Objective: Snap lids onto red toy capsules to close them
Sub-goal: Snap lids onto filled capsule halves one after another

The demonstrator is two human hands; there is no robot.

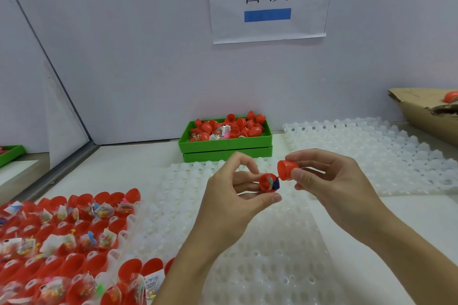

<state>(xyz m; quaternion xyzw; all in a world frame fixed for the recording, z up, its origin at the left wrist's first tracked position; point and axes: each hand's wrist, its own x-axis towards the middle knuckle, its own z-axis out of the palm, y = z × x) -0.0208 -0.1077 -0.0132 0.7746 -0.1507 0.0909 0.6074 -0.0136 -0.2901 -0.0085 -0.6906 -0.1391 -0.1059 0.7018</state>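
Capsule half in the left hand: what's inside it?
The open capsule half in the left hand shows small colourful toy pieces, blue and dark among them. Its deeper contents are hidden by the shell and fingers.

Bright, even, soft-shadowed light; wide-angle bending at the edges, lower-left corner blurred.

Left hand [238, 188] pinches filled capsule [269, 182]; right hand [329, 178] holds lid [285, 169] beside it.

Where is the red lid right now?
In the head view, right of centre, the red lid is pinched in the right hand, just right of the open capsule in the left hand.
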